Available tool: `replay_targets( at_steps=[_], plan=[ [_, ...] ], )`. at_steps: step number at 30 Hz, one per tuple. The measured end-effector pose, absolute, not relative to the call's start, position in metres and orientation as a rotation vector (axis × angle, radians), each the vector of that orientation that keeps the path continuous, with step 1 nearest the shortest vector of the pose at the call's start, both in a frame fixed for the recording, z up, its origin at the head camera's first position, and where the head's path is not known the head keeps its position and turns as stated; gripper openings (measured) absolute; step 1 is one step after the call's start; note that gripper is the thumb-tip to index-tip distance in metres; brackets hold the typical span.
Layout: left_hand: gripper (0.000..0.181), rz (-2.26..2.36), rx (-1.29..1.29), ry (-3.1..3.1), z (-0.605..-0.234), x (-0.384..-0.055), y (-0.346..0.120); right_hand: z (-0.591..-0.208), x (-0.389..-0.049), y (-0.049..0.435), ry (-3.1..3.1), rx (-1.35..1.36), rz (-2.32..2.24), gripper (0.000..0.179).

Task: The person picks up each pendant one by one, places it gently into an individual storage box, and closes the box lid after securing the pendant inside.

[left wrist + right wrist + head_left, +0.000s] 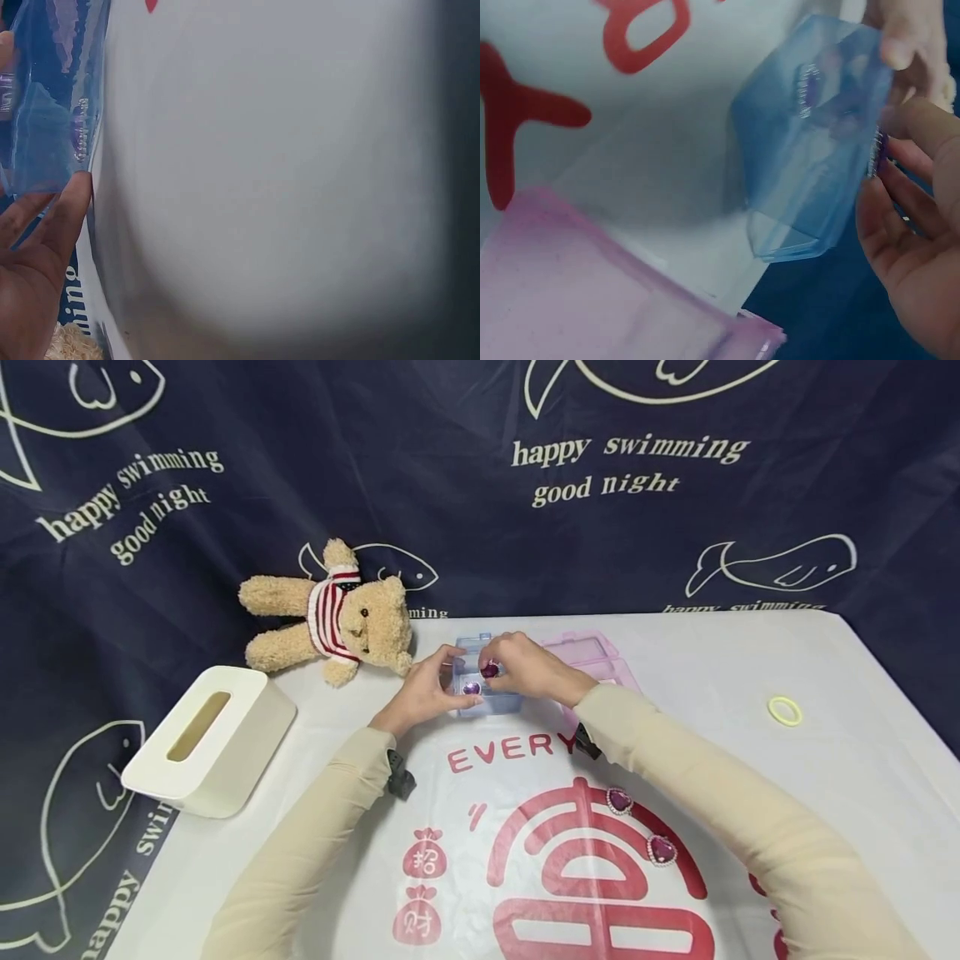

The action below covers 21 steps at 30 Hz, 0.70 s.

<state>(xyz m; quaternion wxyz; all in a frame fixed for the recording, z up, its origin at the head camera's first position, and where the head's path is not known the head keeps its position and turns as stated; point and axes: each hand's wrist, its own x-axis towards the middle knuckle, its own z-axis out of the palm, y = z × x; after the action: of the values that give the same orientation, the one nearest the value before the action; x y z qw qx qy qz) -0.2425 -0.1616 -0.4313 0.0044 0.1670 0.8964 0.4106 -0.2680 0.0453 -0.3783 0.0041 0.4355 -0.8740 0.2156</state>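
Observation:
A clear blue plastic box [498, 704], its lid raised at the back, stands near the table's far edge. My left hand [426, 690] holds it by the left end, thumb at the front and fingers behind. Over the box, my right hand [529, 667] pinches a purple heart gem [490, 670] with a pale beaded rim; that gem [878, 154] appears at the box's upper edge in the right wrist view. Another purple gem [472, 688] lies inside. Two more heart gems, one farther [619, 801] and one nearer [662, 850], lie on the table.
A pink plastic box [583, 650] lies open right of the blue one, partly behind the right forearm. A teddy bear [330, 622] and a white tissue box [225, 743] are at the left. A yellow ring [784, 711] lies far right on the white tablecloth [720, 668].

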Motion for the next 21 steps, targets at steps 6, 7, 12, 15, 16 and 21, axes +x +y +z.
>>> replay_targets(
  at_steps=[6, 7, 12, 15, 16, 21],
  plan=[
    [0.077, 1.268, 0.535, 2.819, -0.432, -0.242, -0.162, -0.387, -0.275, 0.041, -2.775, 1.46, 0.572, 0.007],
    [0.077, 1.266, 0.537, 2.823, -0.432, -0.242, -0.162, -0.388, -0.276, 0.04, -2.781, 1.464, 0.564, 0.006],
    [0.077, 1.276, 0.546, 2.831, -0.434, -0.242, -0.163, -0.39, -0.278, 0.038, -2.812, 1.464, 0.486, 0.005],
    [0.077, 1.277, 0.558, 2.836, -0.434, -0.243, -0.163, -0.39, -0.278, 0.037, -2.846, 1.476, 0.435, 0.007],
    [0.077, 1.275, 0.562, 2.836, -0.434, -0.243, -0.163, -0.391, -0.277, 0.036, -2.86, 1.476, 0.421, 0.009],
    [0.076, 1.265, 0.576, 2.837, -0.434, -0.243, -0.163, -0.393, -0.276, 0.034, -2.907, 1.451, 0.366, 0.014]
  ],
)
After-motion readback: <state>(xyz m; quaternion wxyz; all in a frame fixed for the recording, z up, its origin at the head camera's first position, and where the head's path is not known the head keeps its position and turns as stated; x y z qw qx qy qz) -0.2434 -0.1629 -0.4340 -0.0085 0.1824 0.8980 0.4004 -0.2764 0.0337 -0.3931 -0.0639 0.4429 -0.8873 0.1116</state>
